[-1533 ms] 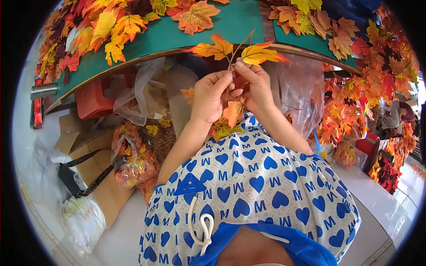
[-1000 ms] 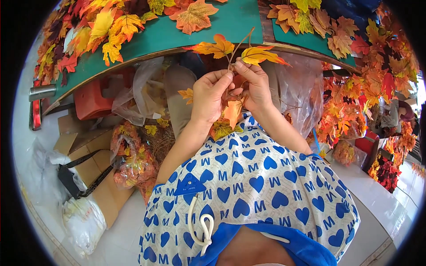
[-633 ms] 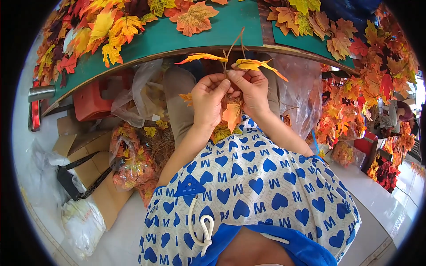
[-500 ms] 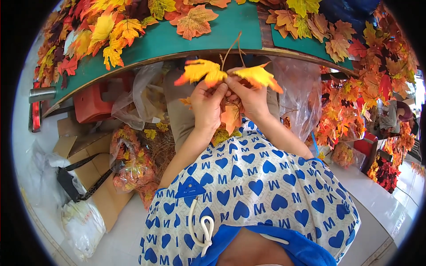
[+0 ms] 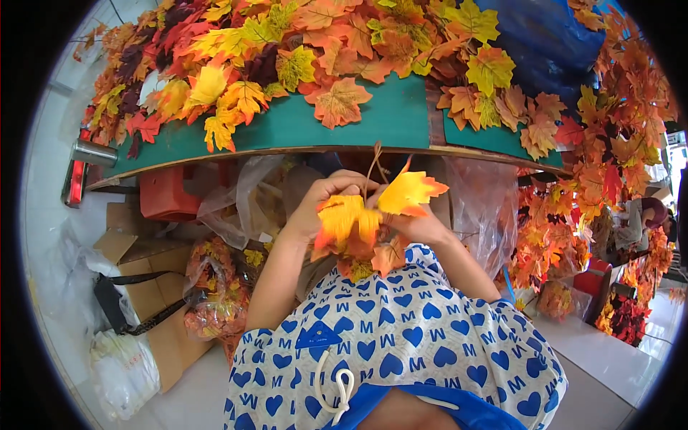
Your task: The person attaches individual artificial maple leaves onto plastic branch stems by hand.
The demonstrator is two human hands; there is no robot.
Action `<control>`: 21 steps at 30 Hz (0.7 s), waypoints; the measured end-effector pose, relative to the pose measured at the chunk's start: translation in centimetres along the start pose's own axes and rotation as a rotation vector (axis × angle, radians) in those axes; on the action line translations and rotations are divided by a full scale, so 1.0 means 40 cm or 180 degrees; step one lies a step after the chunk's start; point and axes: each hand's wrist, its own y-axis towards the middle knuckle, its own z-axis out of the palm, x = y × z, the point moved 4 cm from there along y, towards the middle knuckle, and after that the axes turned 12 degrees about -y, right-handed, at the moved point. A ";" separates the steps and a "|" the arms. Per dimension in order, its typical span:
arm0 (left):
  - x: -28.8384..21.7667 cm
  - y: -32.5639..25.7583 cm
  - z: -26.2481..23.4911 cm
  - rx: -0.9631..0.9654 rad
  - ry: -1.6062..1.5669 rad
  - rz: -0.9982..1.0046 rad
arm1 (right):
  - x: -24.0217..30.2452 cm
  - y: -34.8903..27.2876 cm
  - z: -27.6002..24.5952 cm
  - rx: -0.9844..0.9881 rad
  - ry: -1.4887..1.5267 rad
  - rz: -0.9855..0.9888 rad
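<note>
Sprig of yellow-orange leaves (image 5: 412,192) sits between my patterned shirt (image 5: 444,333) and the near edge of the counter (image 5: 287,129). My left grip (image 5: 326,195) and right grip (image 5: 423,228) are both closed on it, fingertips partly hidden behind the leaves.

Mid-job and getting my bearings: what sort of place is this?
Probably a workshop for artificial autumn foliage: orange maple-style leaves lie heaped on a green-topped table, a clear plastic bag of similar leaves sits below it, and a leafy sprig is between the left hand and right hand.
</note>
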 end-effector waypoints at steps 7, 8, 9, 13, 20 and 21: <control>0.110 -0.003 0.025 -0.0265 -0.2680 0.0919 | -0.031 -0.005 -0.011 -0.0279 0.1731 0.0407; 0.109 -0.003 0.038 -0.0206 -0.2697 0.0883 | -0.058 -0.014 -0.015 -0.0344 0.1705 0.0407; 0.099 -0.006 0.051 -0.0201 -0.2537 0.1043 | -0.073 -0.021 -0.014 -0.0216 0.1324 0.0241; 0.083 -0.059 0.036 -0.1125 -0.1812 0.1166 | -0.054 -0.034 -0.024 0.0006 0.0595 -0.0024; 0.017 -0.164 -0.125 -0.2042 -0.0406 0.1779 | 0.046 -0.010 -0.227 -0.0819 -0.1730 0.0065; 0.023 -0.168 -0.122 -0.2024 -0.0410 0.1775 | 0.060 -0.011 -0.276 -0.1586 -0.1593 0.0106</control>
